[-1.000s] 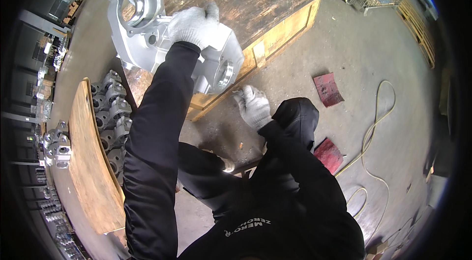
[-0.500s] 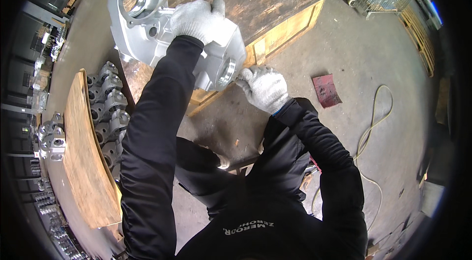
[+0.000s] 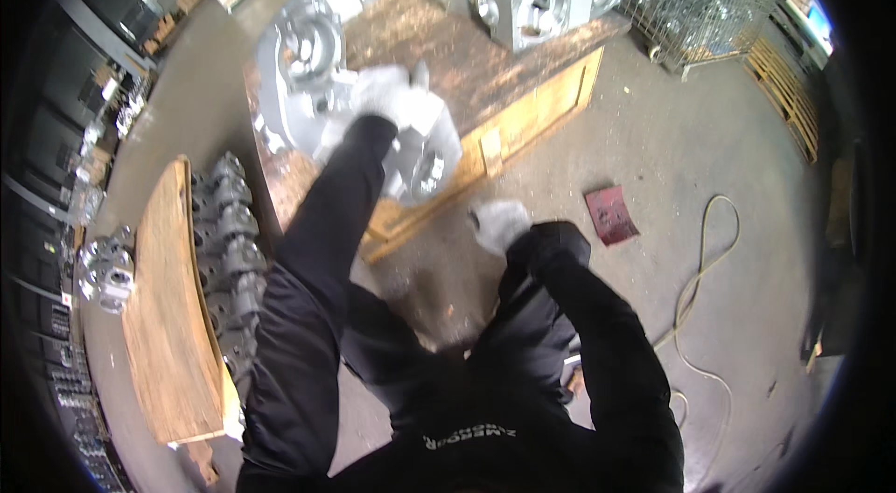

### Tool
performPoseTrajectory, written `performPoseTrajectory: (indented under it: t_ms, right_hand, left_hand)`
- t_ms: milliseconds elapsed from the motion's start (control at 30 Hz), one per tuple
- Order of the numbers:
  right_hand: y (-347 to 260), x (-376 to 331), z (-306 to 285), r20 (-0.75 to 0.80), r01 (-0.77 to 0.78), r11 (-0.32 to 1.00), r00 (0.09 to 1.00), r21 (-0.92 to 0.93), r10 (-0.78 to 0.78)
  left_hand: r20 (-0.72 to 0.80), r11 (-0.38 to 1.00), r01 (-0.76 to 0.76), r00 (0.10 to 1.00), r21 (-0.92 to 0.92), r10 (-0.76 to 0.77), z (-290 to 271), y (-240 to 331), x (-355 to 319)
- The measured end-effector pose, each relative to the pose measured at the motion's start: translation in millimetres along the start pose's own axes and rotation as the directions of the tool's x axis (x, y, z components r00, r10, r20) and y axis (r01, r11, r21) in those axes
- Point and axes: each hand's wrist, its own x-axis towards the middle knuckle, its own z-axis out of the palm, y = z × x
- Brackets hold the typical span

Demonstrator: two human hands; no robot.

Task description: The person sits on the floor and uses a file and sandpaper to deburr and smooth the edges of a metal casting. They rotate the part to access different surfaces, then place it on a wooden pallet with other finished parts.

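Observation:
A large silver metal casting (image 3: 431, 140) with round bores lies at the near edge of a wooden workbench (image 3: 439, 50). My left hand (image 3: 385, 94), in a white knitted glove, rests over its middle and grips it, the thumb sticking up. My right hand (image 3: 502, 224), gloved likewise, is apart from the casting, beside the bench and just above my right knee. Its fingers are curled together and blurred by motion; what they hold, if anything, cannot be made out.
More silver castings (image 3: 546, 13) stand at the bench's far side. A wire cage (image 3: 705, 3) of metal parts and a pallet (image 3: 784, 97) are at far right. On the floor lie a red sheet (image 3: 611, 215) and a hose (image 3: 686, 297). Left, a wooden board (image 3: 168, 316) stands beside stacked castings (image 3: 238, 255).
My right hand has drawn away from the casting's near end, down toward my knee. My left hand stays on the casting. The view has shifted, showing more of the bench's far side.

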Motion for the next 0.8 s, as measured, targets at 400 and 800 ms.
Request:
performPoseTrajectory:
  t_ms: [400,800]
  right_hand:
    - [-21,6,-60,-0.195,-0.017,0.995,0.980,0.097,0.036]
    - [147,-145,-30,-0.282,-0.742,0.637,0.578,0.209,0.766]
  left_hand:
    - [-0.004,0.999,-0.030,1.000,0.037,0.030,-8,3,-18]
    - [-0.323,0.926,-0.339,0.869,0.163,0.375,34,-10,-95]
